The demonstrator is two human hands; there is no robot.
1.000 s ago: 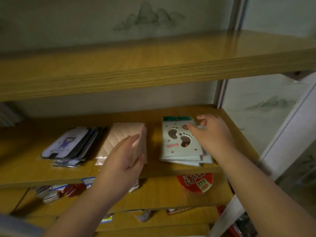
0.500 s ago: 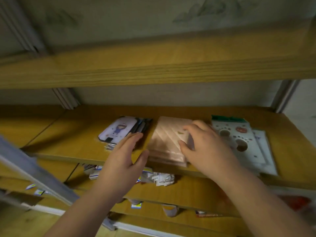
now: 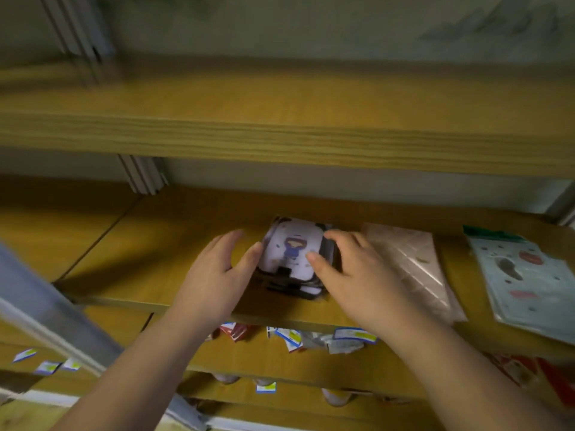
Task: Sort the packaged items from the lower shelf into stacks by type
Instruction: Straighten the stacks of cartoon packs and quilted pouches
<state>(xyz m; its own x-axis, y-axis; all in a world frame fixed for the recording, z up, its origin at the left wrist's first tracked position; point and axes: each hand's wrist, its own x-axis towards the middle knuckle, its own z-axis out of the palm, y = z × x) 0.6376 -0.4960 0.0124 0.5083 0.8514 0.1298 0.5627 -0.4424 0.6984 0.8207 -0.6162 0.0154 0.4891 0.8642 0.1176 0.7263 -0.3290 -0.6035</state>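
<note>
Fingers (image 3: 337, 236) of both hands flank one of three stacks (image 3: 292, 253).

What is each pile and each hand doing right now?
cartoon card stack: flat on the shelf, squeezed between both hands.
pink packet stack: flat, untouched, just right of the right hand.
footprint packet stack: flat, fanned out a bit, untouched.
left hand: open, thumb against the card stack's left edge.
right hand: open, fingers on the card stack's right side.
small packets below: jumbled, unsorted.
</note>
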